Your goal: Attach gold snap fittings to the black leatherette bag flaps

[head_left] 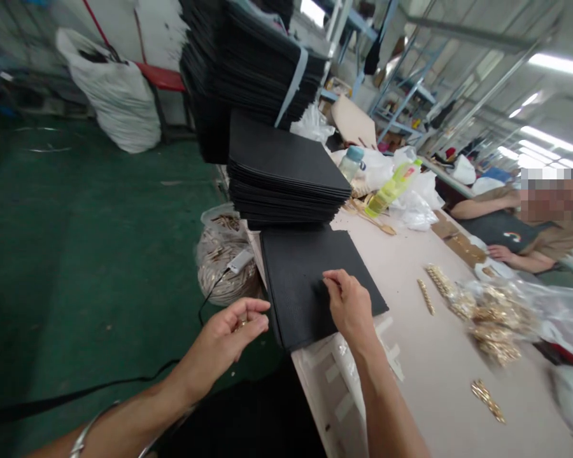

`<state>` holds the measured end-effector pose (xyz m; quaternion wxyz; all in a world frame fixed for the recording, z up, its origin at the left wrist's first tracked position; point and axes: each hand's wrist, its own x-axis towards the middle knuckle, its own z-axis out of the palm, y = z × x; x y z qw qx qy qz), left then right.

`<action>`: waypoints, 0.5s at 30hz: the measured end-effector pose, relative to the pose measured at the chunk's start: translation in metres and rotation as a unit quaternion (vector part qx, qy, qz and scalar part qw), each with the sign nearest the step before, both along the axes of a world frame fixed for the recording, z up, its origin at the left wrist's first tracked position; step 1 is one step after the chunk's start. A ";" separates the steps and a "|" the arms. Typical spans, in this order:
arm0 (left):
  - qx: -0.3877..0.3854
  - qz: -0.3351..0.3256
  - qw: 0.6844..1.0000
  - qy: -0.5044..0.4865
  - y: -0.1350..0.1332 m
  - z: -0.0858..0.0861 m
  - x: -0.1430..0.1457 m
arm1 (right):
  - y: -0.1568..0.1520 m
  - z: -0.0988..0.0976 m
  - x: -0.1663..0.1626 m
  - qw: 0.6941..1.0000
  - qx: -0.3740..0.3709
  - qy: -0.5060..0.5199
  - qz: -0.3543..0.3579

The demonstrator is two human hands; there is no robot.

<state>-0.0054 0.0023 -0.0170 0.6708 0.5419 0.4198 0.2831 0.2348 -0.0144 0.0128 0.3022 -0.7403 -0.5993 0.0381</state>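
right hand (348, 305): fingertips pinched on flat black textured leather panel (315, 280), lying at pale worktable (424, 356) edge | left hand (229, 334): fingers narrowly curled around small gold metal piece (241, 323), off-table | risk: overhanging panel may slide off; piece may drop

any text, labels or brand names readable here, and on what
None can be read.
yellow-green bottle: its red label is too blurred to read.
Co-worker's dark apron: a small rainbow-like emblem, no legible words.
clear bottle with the blue cap: no label visible.
black sheet under the right hand: plain, no print.
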 end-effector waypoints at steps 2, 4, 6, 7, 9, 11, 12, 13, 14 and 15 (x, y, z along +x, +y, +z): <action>-0.018 0.023 1.000 -0.011 0.006 -0.004 -0.001 | 0.004 -0.002 -0.002 0.999 -0.027 -0.031 0.021; -0.027 0.031 0.999 -0.016 0.010 -0.008 0.001 | -0.005 -0.002 -0.005 0.997 -0.049 -0.027 0.051; -0.031 0.019 0.999 -0.018 0.011 -0.009 0.002 | -0.023 0.002 -0.007 0.994 -0.073 0.000 0.085; -0.036 0.007 0.999 -0.023 0.011 -0.009 0.002 | -0.033 0.004 -0.009 0.991 -0.090 0.020 0.102; -0.055 -0.018 0.997 -0.045 0.008 -0.009 0.003 | -0.051 0.008 -0.012 0.983 -0.122 0.069 0.122; -0.082 -0.030 0.994 -0.066 0.003 -0.008 0.003 | -0.062 0.009 -0.016 0.976 -0.140 0.125 0.112; -0.092 -0.033 0.992 -0.074 0.000 -0.008 0.004 | -0.064 0.008 -0.018 0.972 -0.143 0.158 0.095; -0.098 -0.033 0.992 -0.077 -0.003 -0.007 0.004 | -0.065 0.006 -0.021 0.967 -0.146 0.194 0.071; -0.100 -0.027 0.992 -0.076 -0.006 -0.006 0.005 | -0.064 0.004 -0.023 0.960 -0.152 0.231 0.047; -0.101 -0.018 0.992 -0.074 -0.010 -0.005 0.005 | -0.063 0.001 -0.026 0.949 -0.162 0.269 0.026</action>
